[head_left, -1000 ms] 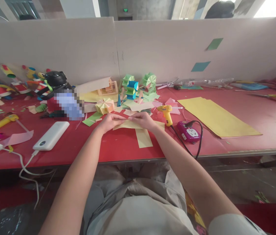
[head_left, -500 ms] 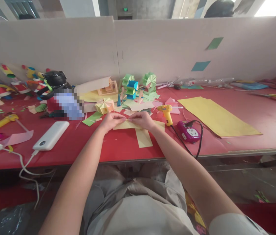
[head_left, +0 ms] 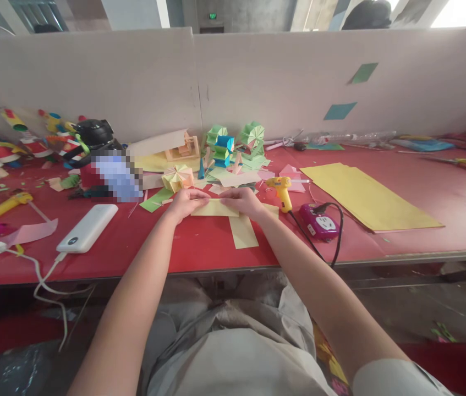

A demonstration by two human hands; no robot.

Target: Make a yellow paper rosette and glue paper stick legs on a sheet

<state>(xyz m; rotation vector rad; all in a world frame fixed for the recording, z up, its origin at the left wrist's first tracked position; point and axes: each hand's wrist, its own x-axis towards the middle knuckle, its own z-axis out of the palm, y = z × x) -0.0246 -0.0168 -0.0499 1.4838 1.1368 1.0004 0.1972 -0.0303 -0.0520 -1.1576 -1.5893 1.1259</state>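
Note:
A pale yellow strip of paper (head_left: 215, 208) lies between my two hands on the red table. My left hand (head_left: 188, 203) pinches its far edge toward the left, thumb and fingers together. Toward the right, my right hand (head_left: 243, 201) grips the same edge in a like pinch. Another pale yellow paper piece (head_left: 244, 233) lies flat below my right hand, partly covered by the strip. Just beyond my left hand sits a folded yellow paper fan wheel (head_left: 177, 177). A yellow glue gun (head_left: 281, 192) rests to the right of my right hand.
Green and blue folded paper wheels (head_left: 221, 149) stand against the partition (head_left: 133, 82). A stack of yellow paper (head_left: 373, 198) and a purple power socket (head_left: 319, 223) are at right. A white power bank (head_left: 87, 229) with cables lies left, near a black-lidded bottle (head_left: 94, 135).
My hands have drawn slightly apart along the paper's far edge, so more of the strip shows between them. The other things stay in place.

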